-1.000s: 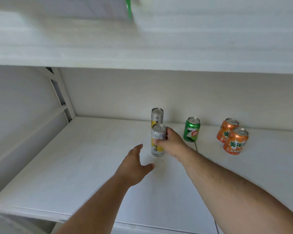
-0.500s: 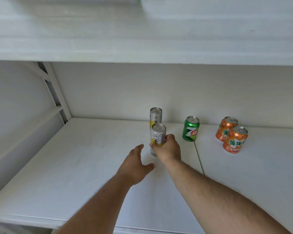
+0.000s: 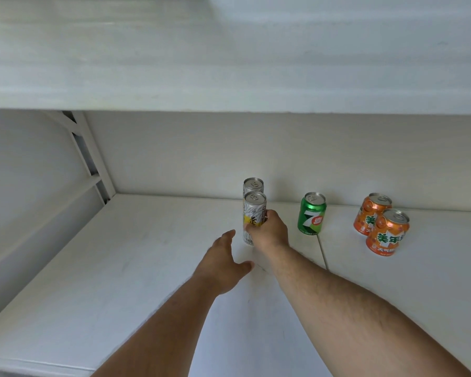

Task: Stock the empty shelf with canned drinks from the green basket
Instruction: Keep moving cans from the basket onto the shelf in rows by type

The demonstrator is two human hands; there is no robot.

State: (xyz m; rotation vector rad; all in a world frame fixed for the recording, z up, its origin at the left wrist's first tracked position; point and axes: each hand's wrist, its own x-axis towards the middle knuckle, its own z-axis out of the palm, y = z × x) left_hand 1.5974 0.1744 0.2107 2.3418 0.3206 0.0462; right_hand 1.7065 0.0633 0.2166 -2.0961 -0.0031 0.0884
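The right hand (image 3: 269, 232) grips the slim white-and-yellow can (image 3: 253, 216) standing on the shelf (image 3: 120, 268) at 6 o'clock of its twin (image 3: 253, 185), so it should release straight back without nudging either, while the left hand (image 3: 223, 263) hovers, fingers relaxed.

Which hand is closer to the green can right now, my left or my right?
Right. Your right hand grips the front silver and yellow can, just left of the green can. Your left hand hovers open, farther left and nearer you.
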